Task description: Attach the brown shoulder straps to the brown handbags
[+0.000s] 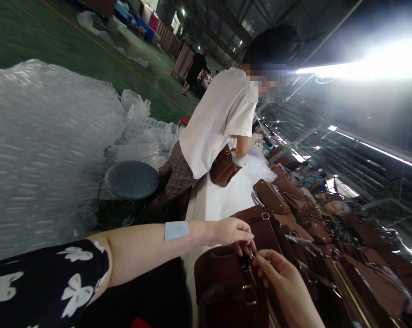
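A brown handbag (209, 273) stands close in front of me on the white table, with a gold-coloured buckle (249, 295) on its dark strap. Over its top edge, my left hand (233, 231) reaches in from the left, its fingers bent down and closed at a small metal fitting (252, 256). My right hand (282, 275) comes up from below right and pinches the same fitting between thumb and index finger. The fingertips of both hands nearly meet there. Exactly what kind of fitting it is stays too small to make out.
More brown handbags (315, 223) crowd the right side. Beyond the white table (219, 196), a person in a white shirt (219, 118) bends over another brown bag (222, 168). To the left are a round stool (130, 180) and heaped clear plastic wrap (48, 155).
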{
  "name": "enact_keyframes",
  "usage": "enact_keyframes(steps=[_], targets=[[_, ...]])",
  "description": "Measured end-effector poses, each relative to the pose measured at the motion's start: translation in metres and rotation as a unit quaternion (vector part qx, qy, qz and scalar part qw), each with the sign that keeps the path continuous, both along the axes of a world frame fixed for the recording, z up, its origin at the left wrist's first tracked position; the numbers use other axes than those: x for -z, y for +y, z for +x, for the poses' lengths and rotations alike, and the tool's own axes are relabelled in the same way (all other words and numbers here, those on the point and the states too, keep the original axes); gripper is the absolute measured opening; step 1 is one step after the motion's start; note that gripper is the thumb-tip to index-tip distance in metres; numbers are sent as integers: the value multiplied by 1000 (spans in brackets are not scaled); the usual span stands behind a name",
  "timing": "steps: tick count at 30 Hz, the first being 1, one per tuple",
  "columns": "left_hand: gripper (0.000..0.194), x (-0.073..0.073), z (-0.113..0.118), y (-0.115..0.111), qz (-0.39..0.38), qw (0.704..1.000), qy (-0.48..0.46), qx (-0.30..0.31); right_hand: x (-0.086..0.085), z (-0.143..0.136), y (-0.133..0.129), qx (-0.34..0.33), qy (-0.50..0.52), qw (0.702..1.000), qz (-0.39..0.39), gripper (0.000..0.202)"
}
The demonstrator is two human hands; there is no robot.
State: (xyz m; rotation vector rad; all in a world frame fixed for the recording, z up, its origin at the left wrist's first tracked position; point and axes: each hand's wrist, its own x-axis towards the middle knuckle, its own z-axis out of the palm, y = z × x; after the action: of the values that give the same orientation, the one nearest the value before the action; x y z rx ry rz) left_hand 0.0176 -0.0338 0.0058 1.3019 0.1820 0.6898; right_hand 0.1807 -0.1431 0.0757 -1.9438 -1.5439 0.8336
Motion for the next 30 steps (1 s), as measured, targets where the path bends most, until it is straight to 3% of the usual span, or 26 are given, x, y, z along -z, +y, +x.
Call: enact_keyframes(steps=[2,6,10,14,18,23,27,30], targets=[[22,4,6,-4,-74,996,-40,10,3,-2,-2,28,36,999,7,42],[18,10,14,-6,-57,996,-51,-42,7,2,-4,58,4,998,28,53],[18,11,11,-4,-15,998,-42,-38,11,10,-7,12,-103,994,36,52],[15,10,4,-2,47,998,-16,-26,15,10,-10,-38,-185,978,91,42],[19,12,3,0,27,999,-19,-9,15,9,-9,-89,-261,950,144,33],[18,12,3,-3,13,1000,-17,-11,16,10,-9,-127,-282,935,172,29],[10,9,0,-2,131,990,14,-46,16,8,-10,-127,-274,935,189,30],[11,11,1,2,244,966,30,-85,15,6,-11,-112,-252,940,199,29]])
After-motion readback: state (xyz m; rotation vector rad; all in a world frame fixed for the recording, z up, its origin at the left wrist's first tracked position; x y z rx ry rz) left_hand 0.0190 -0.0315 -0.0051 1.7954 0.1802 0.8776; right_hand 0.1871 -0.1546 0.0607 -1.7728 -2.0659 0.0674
